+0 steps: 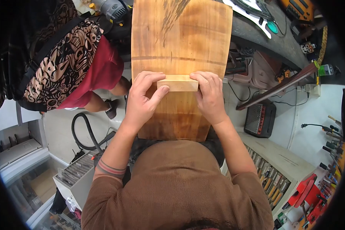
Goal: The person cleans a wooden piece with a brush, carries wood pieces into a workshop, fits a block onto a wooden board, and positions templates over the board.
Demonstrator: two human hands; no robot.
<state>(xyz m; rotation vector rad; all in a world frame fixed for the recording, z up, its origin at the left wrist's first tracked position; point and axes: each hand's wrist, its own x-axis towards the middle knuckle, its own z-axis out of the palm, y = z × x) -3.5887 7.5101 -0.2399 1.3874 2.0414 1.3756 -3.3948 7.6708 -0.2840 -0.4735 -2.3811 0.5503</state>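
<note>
A small pale wooden block [178,85] lies crosswise between my two hands, above a wide wooden board [182,42] with dark streaks near its far end. My left hand [143,96] grips the block's left end, thumb on the near face and fingers over the top. At the other end, my right hand [209,94] has its fingers curled round the block; its thumb is mostly hidden. Whether the block touches the board beneath, I cannot tell.
Another person in red shorts [103,57] stands at the left. A grey power tool [112,9] lies at the far left of the board. On the right are a dark bench [253,42], a slanted brown bar [278,86] and a black speaker-like box [260,118]. A black hose [80,119] curves over the floor.
</note>
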